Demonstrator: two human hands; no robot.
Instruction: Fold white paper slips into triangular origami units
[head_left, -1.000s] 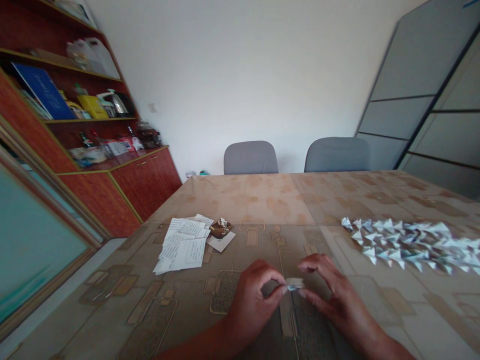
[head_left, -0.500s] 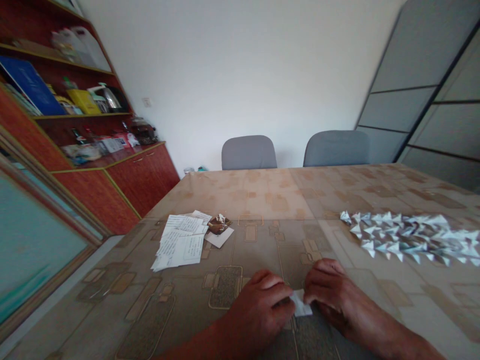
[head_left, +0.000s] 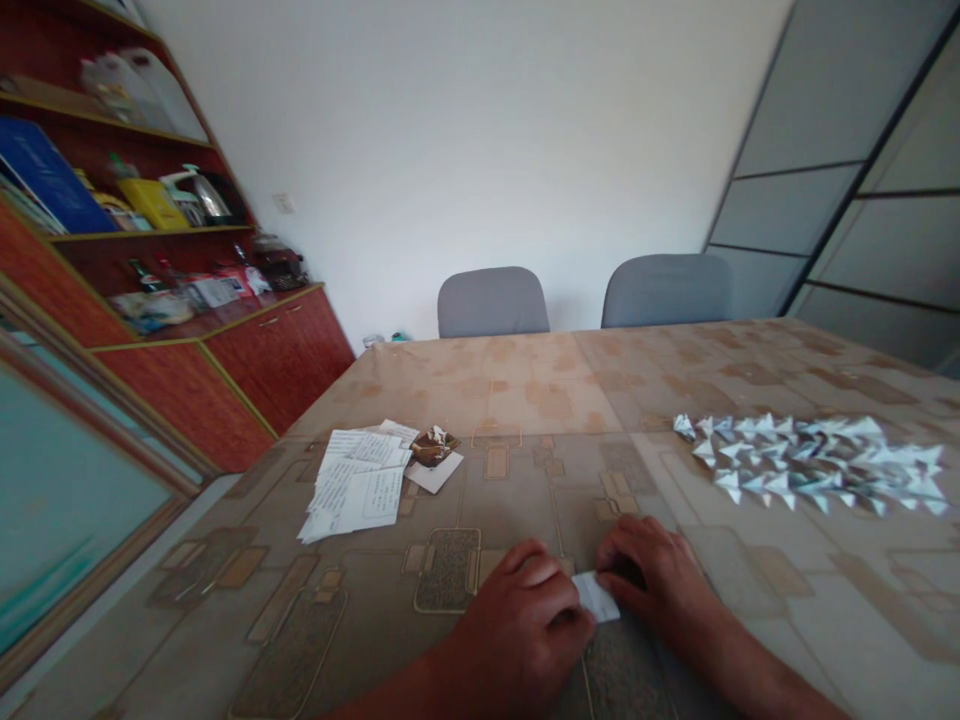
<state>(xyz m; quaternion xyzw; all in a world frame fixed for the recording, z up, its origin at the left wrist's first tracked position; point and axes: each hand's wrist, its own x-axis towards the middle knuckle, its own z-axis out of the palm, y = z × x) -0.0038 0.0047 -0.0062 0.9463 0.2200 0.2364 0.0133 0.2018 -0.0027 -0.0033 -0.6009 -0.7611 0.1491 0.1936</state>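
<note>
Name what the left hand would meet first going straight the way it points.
Probably the small white paper piece, right at the left hand's fingertips, then the right hand beyond it; exact depth is hard to judge.

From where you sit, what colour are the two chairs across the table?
Both chairs are plain grey, clearest in the head view.
</note>
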